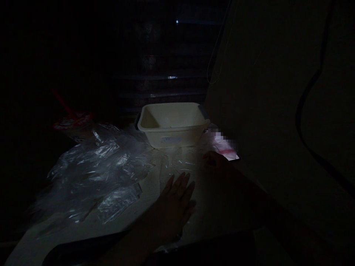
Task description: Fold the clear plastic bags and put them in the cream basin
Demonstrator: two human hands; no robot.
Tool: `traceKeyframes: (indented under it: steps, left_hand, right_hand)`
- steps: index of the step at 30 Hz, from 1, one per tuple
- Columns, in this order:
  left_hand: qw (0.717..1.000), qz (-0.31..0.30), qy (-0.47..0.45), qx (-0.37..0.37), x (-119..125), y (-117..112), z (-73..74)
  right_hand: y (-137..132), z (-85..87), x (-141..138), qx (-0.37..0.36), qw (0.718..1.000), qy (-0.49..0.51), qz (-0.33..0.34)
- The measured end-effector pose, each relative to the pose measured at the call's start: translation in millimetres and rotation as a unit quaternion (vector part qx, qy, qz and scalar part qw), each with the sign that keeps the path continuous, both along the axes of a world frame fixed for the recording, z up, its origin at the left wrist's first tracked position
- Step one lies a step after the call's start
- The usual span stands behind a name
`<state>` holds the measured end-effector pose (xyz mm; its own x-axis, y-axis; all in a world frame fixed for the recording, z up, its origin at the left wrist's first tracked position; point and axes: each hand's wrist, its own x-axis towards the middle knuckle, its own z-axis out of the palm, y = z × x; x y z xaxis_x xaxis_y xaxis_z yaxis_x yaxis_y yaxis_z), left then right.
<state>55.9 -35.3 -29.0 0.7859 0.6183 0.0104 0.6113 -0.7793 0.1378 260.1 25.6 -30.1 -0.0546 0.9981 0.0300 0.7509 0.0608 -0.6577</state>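
The scene is very dark. My left hand (175, 201) lies flat on the table, fingers stretched out and slightly apart, touching a clear plastic bag (177, 168) in front of it. My right hand (215, 162) is farther back at the right, dim, resting by the bag's right edge near a lit phone (226, 147); its fingers are hard to make out. A cream plastic tub (173, 125) stands behind both hands.
A heap of crumpled clear plastic bags (94, 173) covers the table's left side. A red-printed packet (73, 122) lies at the far left. A wall with a dark cable (302, 111) rises on the right. Shelves stand dimly behind.
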Motion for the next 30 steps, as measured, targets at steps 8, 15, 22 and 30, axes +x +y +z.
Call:
traceKeyframes:
  steps: [8,15,22,30]
  left_hand:
    - [1.000,-0.011,-0.009,-0.006,7,5,-8.4]
    - [1.000,-0.004,-0.012,-0.006,10,3,-6.1]
    - [0.999,-0.029,-0.019,-0.004,20,10,7.1]
    - [0.999,-0.038,-0.012,0.030,28,7,0.9]
  right_hand:
    - [4,-9.4,0,0.014,0.995,0.093,-0.020]
    - [-2,-0.1,-16,0.069,0.986,0.145,-0.037]
    - [1,1.1,-14,0.069,0.979,0.187,-0.034]
    - [3,1.7,-19,0.040,0.974,0.221,-0.039]
